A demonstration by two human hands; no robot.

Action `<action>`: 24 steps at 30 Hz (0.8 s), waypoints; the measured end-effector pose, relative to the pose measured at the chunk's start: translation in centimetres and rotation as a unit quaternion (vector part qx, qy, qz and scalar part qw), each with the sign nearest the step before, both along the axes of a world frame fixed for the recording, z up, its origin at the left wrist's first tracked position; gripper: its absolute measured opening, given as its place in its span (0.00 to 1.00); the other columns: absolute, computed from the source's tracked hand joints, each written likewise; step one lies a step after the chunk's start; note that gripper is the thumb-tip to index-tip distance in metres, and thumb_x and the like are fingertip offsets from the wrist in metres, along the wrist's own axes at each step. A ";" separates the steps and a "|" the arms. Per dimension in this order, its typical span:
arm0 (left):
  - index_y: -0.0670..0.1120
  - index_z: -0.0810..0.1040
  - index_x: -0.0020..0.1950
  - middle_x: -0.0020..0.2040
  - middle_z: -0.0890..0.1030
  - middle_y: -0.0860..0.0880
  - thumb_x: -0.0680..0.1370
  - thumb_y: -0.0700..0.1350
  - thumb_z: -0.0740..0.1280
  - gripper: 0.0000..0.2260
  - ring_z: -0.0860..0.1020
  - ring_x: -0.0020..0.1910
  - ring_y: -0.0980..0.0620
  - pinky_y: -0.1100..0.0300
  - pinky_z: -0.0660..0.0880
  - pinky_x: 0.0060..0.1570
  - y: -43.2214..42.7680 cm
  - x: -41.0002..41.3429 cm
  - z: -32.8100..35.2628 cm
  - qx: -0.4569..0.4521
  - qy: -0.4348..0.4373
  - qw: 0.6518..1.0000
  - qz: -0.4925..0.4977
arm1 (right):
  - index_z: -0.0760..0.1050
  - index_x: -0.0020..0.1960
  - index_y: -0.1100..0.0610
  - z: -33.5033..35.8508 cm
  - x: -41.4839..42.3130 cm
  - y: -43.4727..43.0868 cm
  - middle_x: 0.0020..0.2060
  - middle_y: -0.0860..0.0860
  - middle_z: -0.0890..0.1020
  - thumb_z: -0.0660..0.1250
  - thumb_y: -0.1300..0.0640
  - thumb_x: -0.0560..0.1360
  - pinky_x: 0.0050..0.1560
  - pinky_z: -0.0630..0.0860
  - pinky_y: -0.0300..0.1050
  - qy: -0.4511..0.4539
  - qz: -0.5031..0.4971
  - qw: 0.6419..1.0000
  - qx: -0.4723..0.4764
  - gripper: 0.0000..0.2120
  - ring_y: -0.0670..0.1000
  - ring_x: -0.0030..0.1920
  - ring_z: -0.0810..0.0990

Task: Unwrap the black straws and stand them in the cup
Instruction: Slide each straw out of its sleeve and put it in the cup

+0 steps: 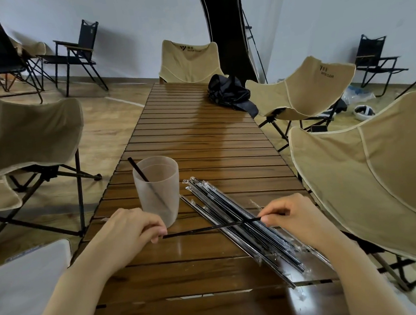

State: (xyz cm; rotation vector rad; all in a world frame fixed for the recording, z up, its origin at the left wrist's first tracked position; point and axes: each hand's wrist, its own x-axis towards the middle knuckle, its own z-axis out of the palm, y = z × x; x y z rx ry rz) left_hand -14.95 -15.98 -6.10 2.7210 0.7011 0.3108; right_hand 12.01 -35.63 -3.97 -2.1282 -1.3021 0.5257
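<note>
While the left hand (133,229) pinches one end of a black straw (212,228) at lower centre of the frame, the right hand (297,215) pinches the other end, holding it crosswise over the pile of wrapped straws (217,201) on the slatted wooden table (200,138); just left of the pile stands a frosted plastic cup (166,180), one bare straw (139,170) leaning inside it; a crumpled black bag (229,92) lies upper centre, at the table's far end.

Black straws (240,219), frosted cup (158,185), brown slatted table (200,138)
</note>
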 end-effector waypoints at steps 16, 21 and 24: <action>0.66 0.75 0.44 0.39 0.79 0.65 0.74 0.60 0.66 0.01 0.77 0.43 0.69 0.69 0.75 0.47 -0.9 0.7 -0.8 -0.073 0.051 0.996 -0.012 | 0.82 0.44 0.49 -0.9 -1.0 1.2 0.32 0.43 0.82 0.68 0.62 0.75 0.39 0.74 0.30 -0.049 0.042 0.997 -0.043 0.09 0.39 0.35 0.80; 0.62 0.77 0.35 0.35 0.80 0.66 0.75 0.60 0.62 0.11 0.79 0.39 0.67 0.70 0.74 0.41 -0.8 1.0 -0.5 -0.104 0.046 0.993 -0.026 | 0.83 0.45 0.46 -1.0 -1.2 1.6 0.34 0.39 0.83 0.69 0.56 0.75 0.40 0.71 0.26 -0.056 0.064 0.996 -0.026 0.06 0.35 0.39 0.79; 0.64 0.78 0.37 0.36 0.80 0.69 0.76 0.58 0.63 0.09 0.79 0.40 0.69 0.71 0.74 0.42 -0.7 0.8 -0.6 -0.114 0.051 0.992 -0.015 | 0.83 0.44 0.47 -0.9 -0.8 1.3 0.32 0.41 0.83 0.68 0.57 0.76 0.38 0.69 0.24 -0.052 0.058 0.997 -0.025 0.07 0.35 0.35 0.79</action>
